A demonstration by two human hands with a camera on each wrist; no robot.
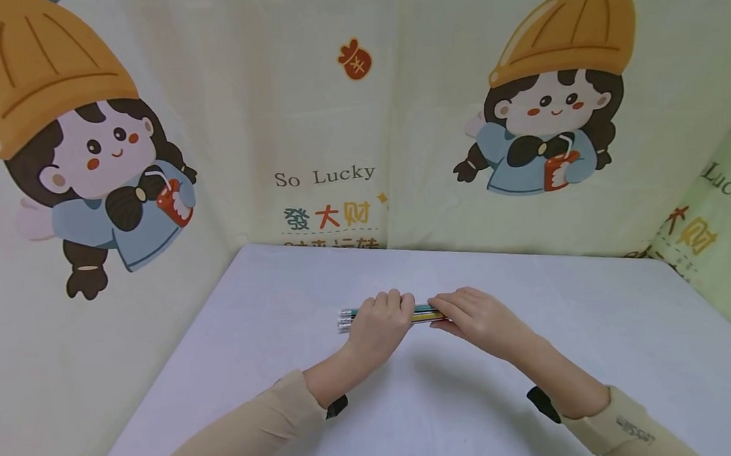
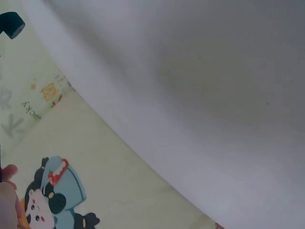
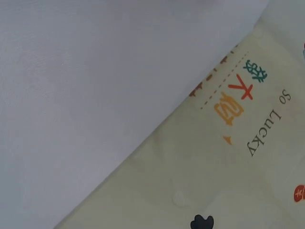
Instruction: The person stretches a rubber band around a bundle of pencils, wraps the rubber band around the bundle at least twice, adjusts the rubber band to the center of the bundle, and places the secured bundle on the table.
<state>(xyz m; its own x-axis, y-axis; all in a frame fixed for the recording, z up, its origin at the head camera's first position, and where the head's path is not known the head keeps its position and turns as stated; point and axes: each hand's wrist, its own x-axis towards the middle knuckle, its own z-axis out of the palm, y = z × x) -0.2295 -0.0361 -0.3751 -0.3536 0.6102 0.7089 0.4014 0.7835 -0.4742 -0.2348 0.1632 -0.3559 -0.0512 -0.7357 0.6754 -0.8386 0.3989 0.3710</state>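
Observation:
A bundle of slim pencils with silvery ends, some teal and one yellow, is held level above the white table in the head view. My left hand grips it around the middle, and the silvery ends stick out to the left of the fist. At the bundle's right end, my right hand pinches it between thumb and fingers, hiding the tips. A short stretch of pencils shows between the two hands. Only part of a hand appears at the left edge of the left wrist view; the right wrist view shows no hand.
The white table spreads beneath both hands, which cast soft shadows on it. Behind and beside it hangs a cream cloth printed with cartoon girls and lettering. Small black devices sit under the wrists.

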